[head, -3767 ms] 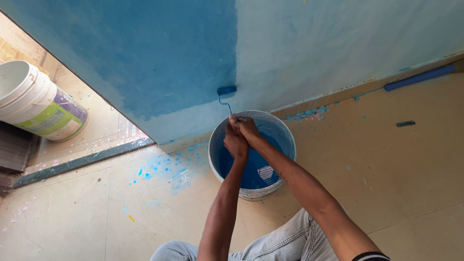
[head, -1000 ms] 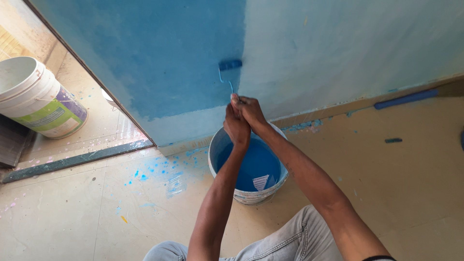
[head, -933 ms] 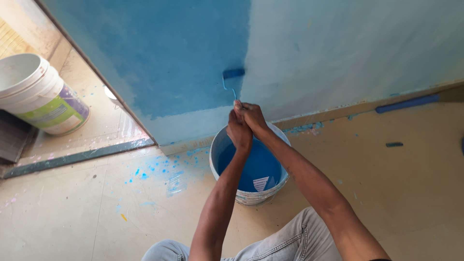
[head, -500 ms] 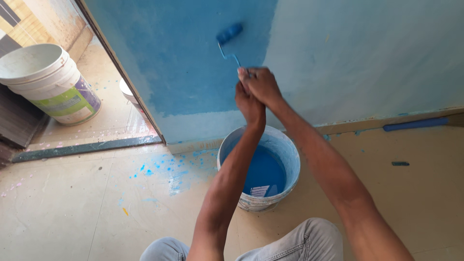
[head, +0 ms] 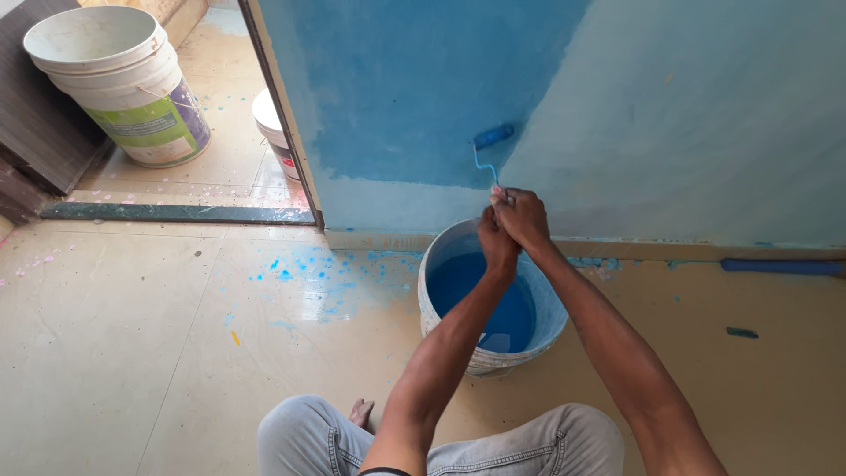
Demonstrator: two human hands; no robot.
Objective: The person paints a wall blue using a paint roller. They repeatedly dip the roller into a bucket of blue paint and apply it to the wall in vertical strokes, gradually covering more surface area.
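Head view is given from above, over the knees of a seated person in grey jeans (head: 458, 441). A small paint roller (head: 492, 137) with a blue sleeve is held by both hands on its thin handle; the sleeve is pressed on the wall (head: 705, 115), just at the border between the dark blue painted area and the paler part. The left hand (head: 496, 245) and the right hand (head: 522, 216) are closed tightly around the handle, one against the other, the right a little higher. How the fingers lie on the handle cannot be seen, because it is covered by them.

Directly under the hands, at 6 o'clock from them, a white bucket of blue paint (head: 489, 300) stands on the floor (head: 132, 353), its far rim near the foot of the wall. At 9 o'clock from the bucket, blue splashes are spread on the tiles, and much open floor is found further left. At 3 o'clock, a blue strip (head: 780, 265) lies along the wall base.

At 11 o'clock, a door frame edge (head: 280, 115) closes the wall. Behind it a large white pail (head: 123, 84) stands, and a second pail (head: 275, 132) is half hidden by the frame. Both forearms are cut off by the lower border.
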